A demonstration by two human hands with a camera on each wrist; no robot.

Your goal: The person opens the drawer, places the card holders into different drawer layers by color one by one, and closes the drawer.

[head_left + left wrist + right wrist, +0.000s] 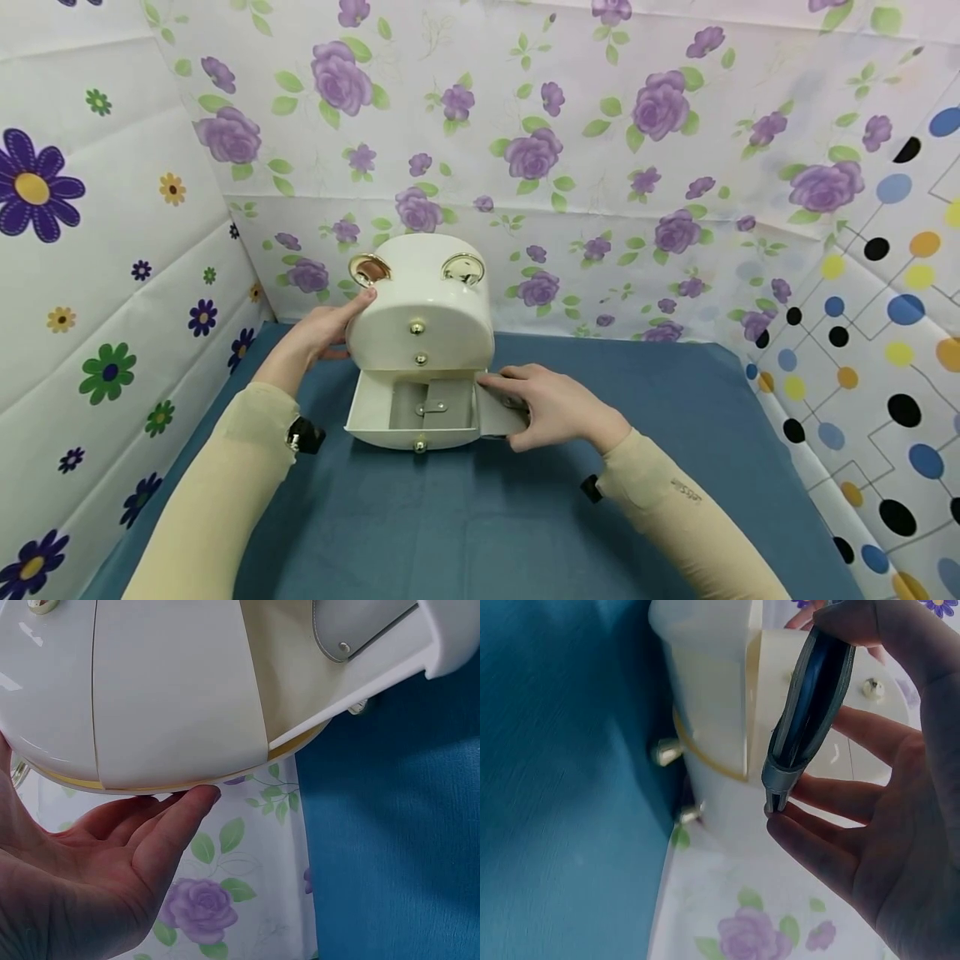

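A white rounded storage box [435, 292] with gold ear-shaped handles and gold knobs stands toward the back of the table. Its bottom drawer [370, 408] is pulled out. Inside lies a grey leather-like wallet [452, 396] with a snap strap. My left hand [318, 332] rests against the box's left side, its fingers fairly straight along the edge in the left wrist view. Just right of the drawer, my right hand [561, 407] grips another grey wallet [497, 412] between thumb and fingers. In the right wrist view this wallet [781, 778] appears edge-on, its layers slightly parted.
A blue cloth [465, 533] covers the table. Behind it hangs a white sheet with purple roses [532, 154]. Patterned sheets stand on both sides, flowers at left and coloured dots at right. Small gold feet [667, 751] show under the box.
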